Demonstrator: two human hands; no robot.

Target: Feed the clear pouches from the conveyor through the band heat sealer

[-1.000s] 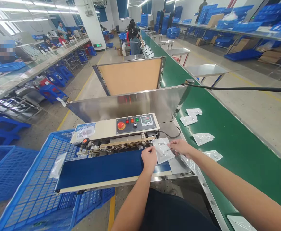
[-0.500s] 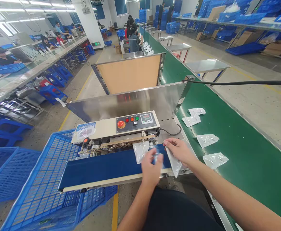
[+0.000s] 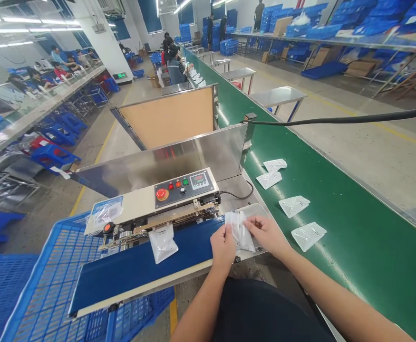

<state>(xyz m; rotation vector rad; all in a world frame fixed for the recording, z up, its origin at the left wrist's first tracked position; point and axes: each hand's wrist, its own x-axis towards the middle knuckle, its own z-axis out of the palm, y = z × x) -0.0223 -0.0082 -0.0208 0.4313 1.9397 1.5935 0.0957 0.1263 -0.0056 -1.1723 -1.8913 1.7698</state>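
A white plastic pouch (image 3: 241, 232) is held between my two hands, over the right end of the blue belt. My left hand (image 3: 223, 244) pinches its left edge with the thumb on top. On its right edge, the fingers of my right hand (image 3: 266, 232) are closed. Farther left, another white pouch (image 3: 163, 243) lies on the blue belt (image 3: 129, 266), its top edge in the band sealing machine (image 3: 150, 194). A pale tray (image 3: 259, 211) sits behind the held pouch, partly hidden by it and my right hand.
On the right runs a green conveyor (image 3: 339, 209) with several white pouches (image 3: 308, 236) on it. A blue crate (image 3: 47, 275) stands under the belt's left end. Behind the machine rises a metal panel (image 3: 179, 156), and a black cable (image 3: 336, 118) crosses the conveyor.
The pouch in the sealer has travelled left along the belt. My left hand has come to the other pouch and grips it too; that pouch is now raised and flat between both hands.
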